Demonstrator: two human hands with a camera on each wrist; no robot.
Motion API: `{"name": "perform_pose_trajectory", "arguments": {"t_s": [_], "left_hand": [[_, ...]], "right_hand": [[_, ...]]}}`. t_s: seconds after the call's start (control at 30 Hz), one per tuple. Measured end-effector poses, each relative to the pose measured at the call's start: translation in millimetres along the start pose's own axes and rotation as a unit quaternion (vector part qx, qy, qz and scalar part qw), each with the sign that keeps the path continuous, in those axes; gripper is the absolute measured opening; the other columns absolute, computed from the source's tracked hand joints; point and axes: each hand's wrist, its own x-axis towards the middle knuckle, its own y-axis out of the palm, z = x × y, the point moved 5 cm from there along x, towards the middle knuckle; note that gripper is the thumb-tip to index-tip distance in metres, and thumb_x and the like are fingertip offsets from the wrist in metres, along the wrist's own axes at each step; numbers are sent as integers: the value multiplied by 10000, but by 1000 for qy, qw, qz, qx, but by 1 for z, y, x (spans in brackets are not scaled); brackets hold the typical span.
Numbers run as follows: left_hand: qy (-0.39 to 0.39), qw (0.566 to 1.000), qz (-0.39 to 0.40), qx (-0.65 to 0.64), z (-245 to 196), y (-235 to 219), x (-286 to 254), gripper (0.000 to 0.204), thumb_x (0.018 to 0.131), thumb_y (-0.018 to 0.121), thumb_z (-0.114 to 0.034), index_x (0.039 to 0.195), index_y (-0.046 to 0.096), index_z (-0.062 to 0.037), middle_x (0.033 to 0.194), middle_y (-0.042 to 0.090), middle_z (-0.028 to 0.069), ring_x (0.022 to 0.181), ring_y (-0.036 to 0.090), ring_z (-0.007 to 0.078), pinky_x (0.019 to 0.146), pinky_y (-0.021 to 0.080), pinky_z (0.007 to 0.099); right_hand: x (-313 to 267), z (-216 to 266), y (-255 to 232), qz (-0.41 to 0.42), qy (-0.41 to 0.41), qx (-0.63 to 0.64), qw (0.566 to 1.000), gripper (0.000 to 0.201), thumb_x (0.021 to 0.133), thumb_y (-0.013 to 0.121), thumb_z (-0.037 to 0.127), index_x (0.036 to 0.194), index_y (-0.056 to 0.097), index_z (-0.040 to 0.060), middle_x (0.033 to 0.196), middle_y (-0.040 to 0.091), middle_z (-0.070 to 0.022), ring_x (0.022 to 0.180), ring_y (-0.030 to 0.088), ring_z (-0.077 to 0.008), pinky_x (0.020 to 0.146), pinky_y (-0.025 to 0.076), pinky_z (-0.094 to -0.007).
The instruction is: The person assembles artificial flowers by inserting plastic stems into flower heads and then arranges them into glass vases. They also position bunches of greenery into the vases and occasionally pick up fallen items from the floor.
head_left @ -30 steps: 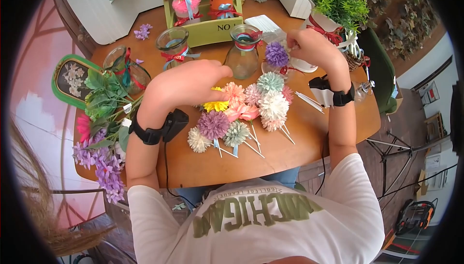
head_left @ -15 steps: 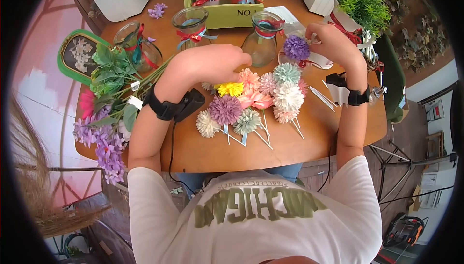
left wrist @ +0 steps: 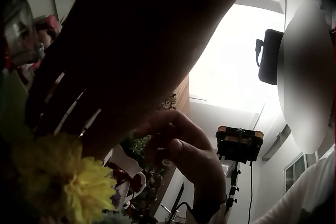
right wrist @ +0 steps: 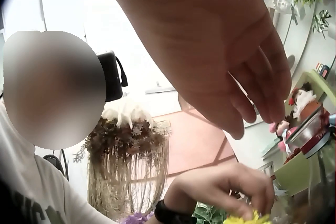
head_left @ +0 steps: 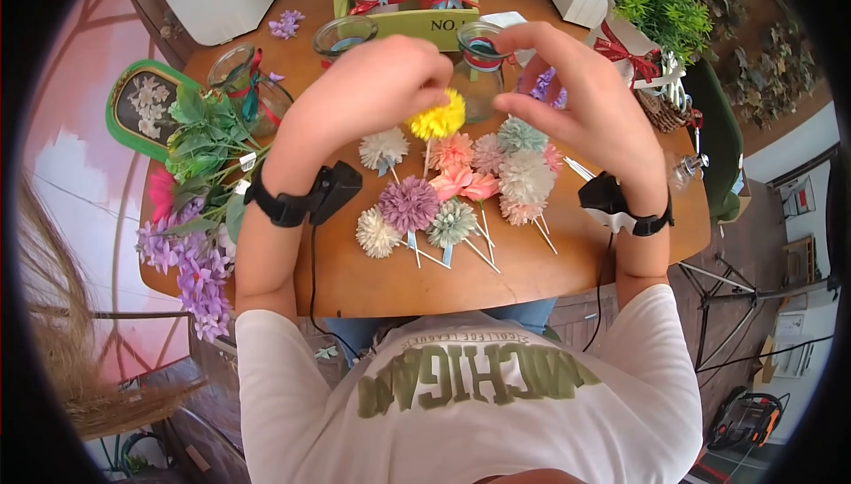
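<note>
My left hand (head_left: 377,81) pinches a yellow artificial flower (head_left: 439,116) by its head, its white stick hanging over the bunch on the table. That flower (left wrist: 73,182) fills the lower left of the left wrist view. My right hand (head_left: 576,103) has thumb and fingers spread apart with nothing between them, its fingertips close to the rim of a ribbon-tied glass vase (head_left: 483,94). Behind this hand a purple flower (head_left: 545,87) is partly hidden. Below both hands lie pompom flowers on white sticks, among them a mauve one (head_left: 409,203) and a white one (head_left: 527,174).
Two more glass vases stand at the back left, one (head_left: 232,67) beside a green-framed board (head_left: 142,103). A leafy flower bunch (head_left: 191,218) lies at the left edge. At the back are a green doll box (head_left: 417,23) and a potted plant (head_left: 651,5).
My left hand has lifted the yellow flower up from the bunch. My right hand has let go of the purple flower and moved left toward the vase, fingers spreading.
</note>
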Motion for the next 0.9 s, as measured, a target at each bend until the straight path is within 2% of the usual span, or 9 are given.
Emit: {"name": "perform_pose_trajectory", "arguments": {"t_s": [0.03, 0.07, 0.13, 0.27, 0.4, 0.47, 0.57, 0.7, 0.9], "left_hand": [[9, 996, -85, 17, -8, -14, 0, 162, 878, 701, -145, 926, 672, 7, 876, 637, 137, 777, 628, 310, 699, 499, 403], [16, 996, -84, 18, -14, -17, 1, 162, 878, 701, -145, 926, 672, 7, 876, 637, 137, 777, 628, 310, 699, 499, 403], [76, 965, -248, -34, -31, -36, -1, 135, 880, 734, -114, 940, 681, -6, 839, 606, 98, 703, 598, 246, 642, 481, 354], [118, 944, -308, -18, -52, -38, -4, 153, 858, 786, -79, 973, 704, -20, 856, 622, 56, 650, 581, 156, 585, 455, 284], [137, 933, -321, -85, -60, -34, -1, 151, 865, 778, -69, 987, 707, -16, 903, 649, 64, 697, 610, 159, 610, 483, 284], [101, 929, -300, -192, -59, -34, 1, 157, 869, 772, -56, 1007, 710, -15, 922, 659, 81, 738, 630, 163, 638, 511, 288], [147, 947, -268, -101, -58, -33, 1, 136, 878, 756, -50, 998, 702, -13, 923, 653, 85, 779, 643, 182, 664, 526, 299], [153, 963, -215, -59, -60, -27, 1, 118, 880, 746, -61, 976, 695, -15, 927, 649, 87, 802, 654, 218, 690, 531, 320], [172, 973, -144, -46, -63, -18, 4, 109, 860, 731, -76, 949, 687, -32, 931, 629, 89, 828, 653, 282, 720, 531, 380]], "right_hand": [[0, 3, 1, -4, 3, -4, 1000, 481, 840, 798, 206, 1251, 591, 66, 991, 661, -110, 817, 695, -244, 722, 538, -394], [0, 5, 1, -20, -3, 9, 1000, 523, 834, 808, 223, 1279, 580, 71, 989, 658, -110, 807, 692, -243, 717, 538, -392], [2, 10, 2, -52, -32, 35, 998, 607, 812, 832, 225, 1336, 556, 90, 953, 654, -120, 776, 684, -243, 679, 538, -380], [1, 13, -3, -22, 14, 55, 998, 587, 783, 782, 76, 1333, 577, 98, 939, 683, -148, 795, 697, -256, 661, 551, -361], [-1, 1, -23, -98, -77, -3, 992, 508, 766, 739, 31, 1266, 664, 80, 1017, 710, -157, 808, 701, -283, 698, 568, -352], [-6, -29, -41, -98, 27, 3, 995, 446, 786, 706, 8, 1226, 652, 62, 994, 708, -112, 812, 704, -199, 695, 558, -309], [-16, -72, -68, -68, 140, 56, 986, 414, 805, 692, -11, 1208, 618, 52, 938, 681, -66, 795, 669, -115, 692, 542, -286], [-25, -106, -80, -33, 130, 150, 980, 369, 845, 699, 25, 1196, 588, 45, 894, 650, -25, 800, 611, -78, 713, 492, -262], [-23, -121, -74, 52, 169, 44, 983, 347, 851, 727, 115, 1159, 588, 35, 806, 581, -9, 774, 565, -75, 673, 448, -256]]}}
